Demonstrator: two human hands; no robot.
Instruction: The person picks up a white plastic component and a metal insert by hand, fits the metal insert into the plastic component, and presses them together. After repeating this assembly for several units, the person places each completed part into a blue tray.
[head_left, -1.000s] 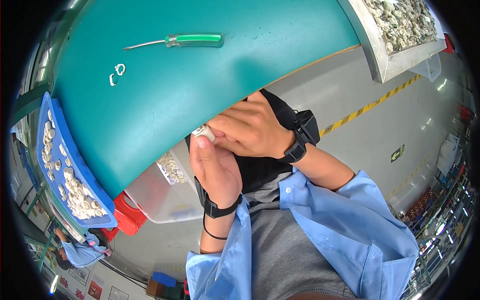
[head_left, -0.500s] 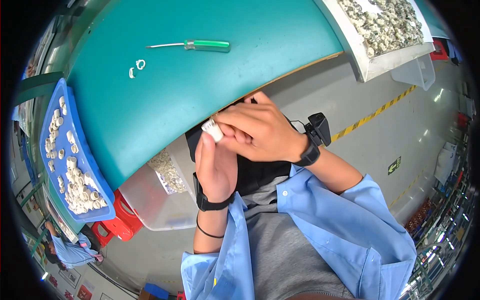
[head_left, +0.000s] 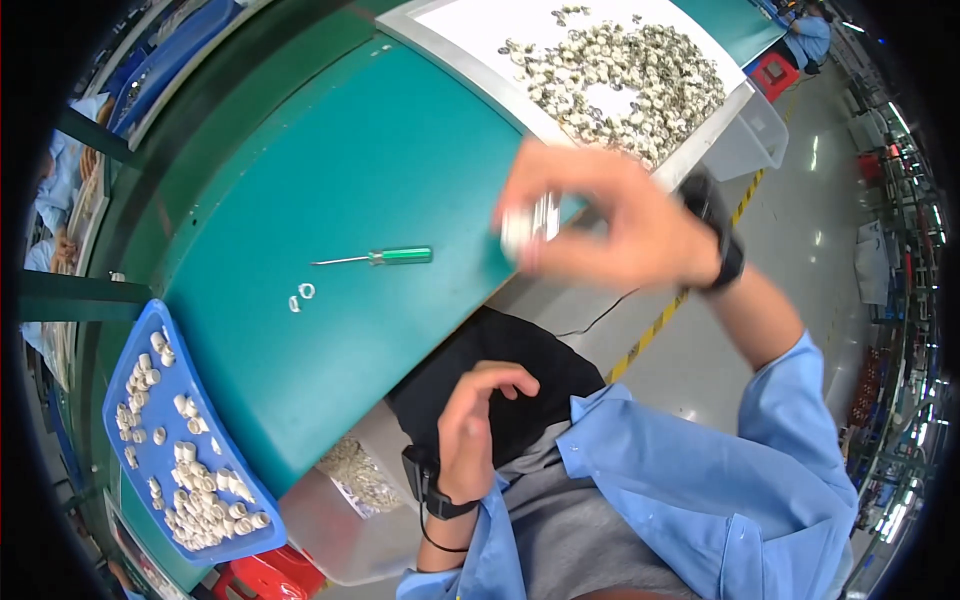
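My right hand [head_left: 620, 215], smeared by motion, is lifted over the bench's front edge beside the white tray. Between its thumb and fingers is a small white cylindrical part [head_left: 519, 232], its detail blurred. Over my lap, my left hand [head_left: 475, 430] is open, with its fingers loosely bent and nothing in them. A screwdriver [head_left: 402, 256] with a green handle lies on the green bench [head_left: 350, 160]. Two small white rings [head_left: 301, 297] rest near its tip.
A white tray [head_left: 470, 50] at the far right holds many small white and dark parts. At left stands a blue tray [head_left: 172, 420] of white cylindrical pieces. A clear bin [head_left: 350, 545] sits below the bench edge, near a red stool [head_left: 275, 575]. Other people work at far left.
My hands have come apart. The right one has moved up and right with the white part; the left has let go. The view has turned toward the white tray.
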